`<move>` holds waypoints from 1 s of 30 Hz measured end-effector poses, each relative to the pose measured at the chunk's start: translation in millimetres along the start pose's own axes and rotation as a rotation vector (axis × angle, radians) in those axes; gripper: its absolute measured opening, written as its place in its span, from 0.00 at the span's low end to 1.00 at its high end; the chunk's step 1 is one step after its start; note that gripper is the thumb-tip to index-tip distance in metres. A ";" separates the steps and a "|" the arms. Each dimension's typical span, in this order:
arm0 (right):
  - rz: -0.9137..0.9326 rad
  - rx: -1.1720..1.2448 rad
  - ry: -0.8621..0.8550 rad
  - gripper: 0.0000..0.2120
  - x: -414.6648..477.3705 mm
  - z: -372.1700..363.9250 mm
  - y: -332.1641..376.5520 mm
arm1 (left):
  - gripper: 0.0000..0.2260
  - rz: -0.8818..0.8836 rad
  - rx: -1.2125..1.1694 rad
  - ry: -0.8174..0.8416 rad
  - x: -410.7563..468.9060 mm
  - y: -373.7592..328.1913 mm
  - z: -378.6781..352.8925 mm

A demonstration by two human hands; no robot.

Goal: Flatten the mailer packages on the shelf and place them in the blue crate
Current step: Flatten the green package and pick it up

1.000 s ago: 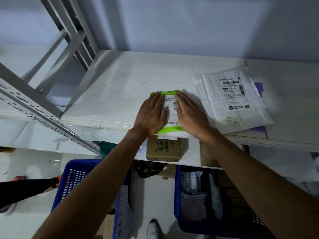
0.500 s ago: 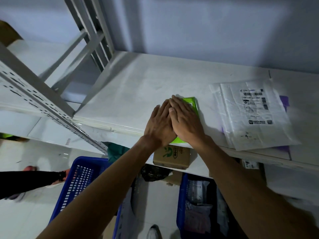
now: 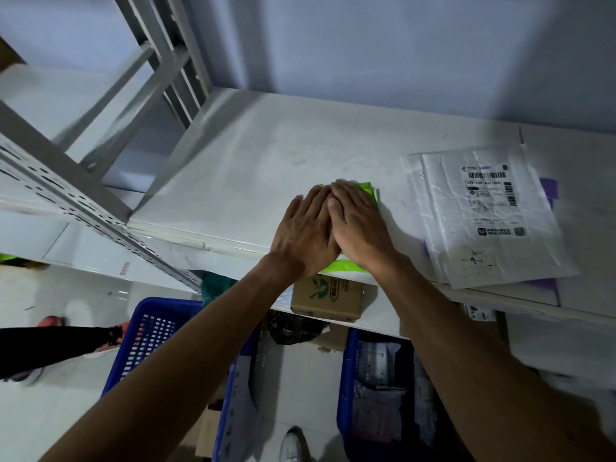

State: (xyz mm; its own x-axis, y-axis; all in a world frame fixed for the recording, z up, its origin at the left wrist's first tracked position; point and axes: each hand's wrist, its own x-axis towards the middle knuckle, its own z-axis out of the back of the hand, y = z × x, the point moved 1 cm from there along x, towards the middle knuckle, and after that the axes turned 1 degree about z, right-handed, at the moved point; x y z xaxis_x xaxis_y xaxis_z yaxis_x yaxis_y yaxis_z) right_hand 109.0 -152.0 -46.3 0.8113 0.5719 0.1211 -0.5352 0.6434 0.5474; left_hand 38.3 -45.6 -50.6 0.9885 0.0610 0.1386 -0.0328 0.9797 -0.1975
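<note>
Nearest, at the bottom edge, is the toe of a shoe (image 3: 293, 445) on the pale floor, btwn two blue crates. The left crate (image 3: 150, 331) shows its mesh wall. The right crate (image 3: 345, 378) has several bagged mailers (image 3: 376, 395) inside; it's too dark to count them. At far left a second person's arm in a black sleeve (image 3: 50, 348) reaches in beside the left crate.

Above the crates, on the lower shelf level, a brown cardboard box (image 3: 328, 295) w/ a green logo sits at the front edge, and a dark crumpled bag (image 3: 293, 328) lies just below it.

On the top shelf (image 3: 250, 161), right at the front lip, is the green mailer (image 3: 368, 190). Both hands are laid flat on it, palms down, fingers straight and together, gripping nothing. The left hand (image 3: 306, 235) and right hand (image 3: 360, 225) touch side by side and cover most of the mailer, so only a green strip at the far end and a green-and-white bit at the near edge show. The near edge pokes slightly over the lip.

To the right, apart from the hands, a white mailer (image 3: 483, 215) w/ barcode labels lies flat and wrinkled on top of a purple mailer (image 3: 548, 191), of which only the edges show.

Far left are the grey perforated posts (image 3: 60, 175) of the rack. Behind everything is a plain wall (image 3: 366, 45).
</note>
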 end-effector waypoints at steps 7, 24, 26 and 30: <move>0.065 -0.165 0.011 0.29 -6.5 5.3 -10.6 | 0.30 0.039 0.001 0.028 2.3 0.6 -1.1; -0.186 0.081 0.137 0.26 -17.9 20.0 -0.2 | 0.34 0.121 -0.006 0.120 -5.5 -29.4 10.6; -0.185 0.237 0.068 0.25 -22.7 21.3 5.7 | 0.36 0.045 0.002 0.108 -11.8 -36.4 8.3; -0.156 0.361 0.023 0.23 -34.9 12.1 9.3 | 0.40 0.029 -0.011 0.084 -19.4 -36.7 -3.2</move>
State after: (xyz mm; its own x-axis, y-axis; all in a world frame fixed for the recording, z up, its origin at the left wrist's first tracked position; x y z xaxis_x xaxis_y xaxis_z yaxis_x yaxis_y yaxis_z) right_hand 78.5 -172.1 -35.4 0.8687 0.4953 -0.0030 -0.2852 0.5052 0.8145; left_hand 20.8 -83.4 -49.1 0.9961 0.0726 0.0508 -0.0604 0.9757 -0.2107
